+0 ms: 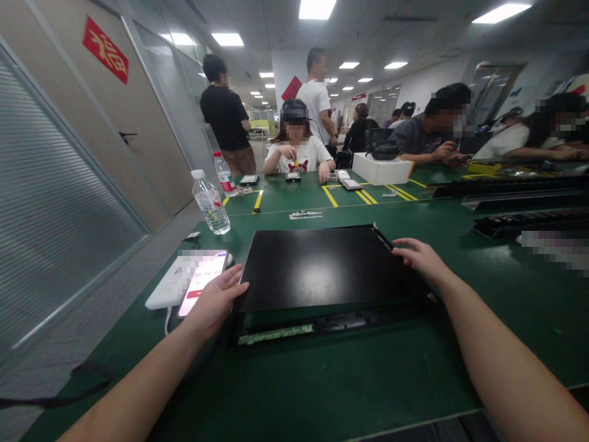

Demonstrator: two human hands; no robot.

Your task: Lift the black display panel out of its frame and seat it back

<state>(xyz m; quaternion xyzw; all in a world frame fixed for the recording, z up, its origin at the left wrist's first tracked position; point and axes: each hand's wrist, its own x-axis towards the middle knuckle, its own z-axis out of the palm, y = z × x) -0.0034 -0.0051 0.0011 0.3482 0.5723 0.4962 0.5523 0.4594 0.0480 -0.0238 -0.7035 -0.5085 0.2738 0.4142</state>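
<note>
Bright ceiling panels (317,9) light an open office, where a red paper diamond with gold lettering (105,50) hangs on a pale door (99,116). Across the dark green tabletop (313,393), a seated person in a headset and white shirt (301,153) works behind yellow tape lines (330,196); others stand or sit farther back.

Nearest, a large, glossy black rectangular panel (313,270) lies between the person's two hands, above a dark frame (350,321) that shows along its near side with a green circuit strip (276,334). The left hand (218,294) has its fingers loosely spread at the panel's left edge, thumb against it — whether they grip underneath I cannot tell. The right hand (416,256) bends its fingers in, tips touching the right edge near the far corner; which layer they pinch, if any, is unclear.

Beside the left hand, a lit smartphone (200,285) overlaps a flat white slab (168,282) — and beyond them stands a clear plastic bottle with a white cap (212,207).
</note>
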